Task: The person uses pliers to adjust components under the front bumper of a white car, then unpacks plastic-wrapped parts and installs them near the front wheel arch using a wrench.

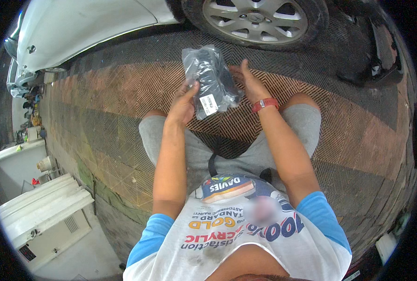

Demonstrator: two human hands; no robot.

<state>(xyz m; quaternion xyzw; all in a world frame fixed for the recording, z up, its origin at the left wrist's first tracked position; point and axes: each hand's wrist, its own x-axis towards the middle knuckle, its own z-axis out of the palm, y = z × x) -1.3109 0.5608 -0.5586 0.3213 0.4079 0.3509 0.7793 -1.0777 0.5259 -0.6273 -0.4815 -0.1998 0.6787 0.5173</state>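
Note:
A clear plastic bag (202, 61) with a dark black part (209, 77) inside is held up in front of me, above the floor between my knees. Its lower end carries a white printed label (208, 104). My left hand (184, 104) grips the bag's lower left side, thumb on the front and fingers behind it. At the bag's right edge is my right hand (250, 84), thumb raised and apart from the fingers, some of which are partly hidden. Whether it touches the plastic I cannot tell. The exact kind of part is blurred by the wrapping.
Beyond the bag stands a light-coloured car (96, 28) with a silver alloy wheel (255, 18). A black car part (381, 56) sits at the far right. White cabinets (54, 225) stand at the left on the patterned floor (101, 131). A red watch (265, 104) circles my right wrist.

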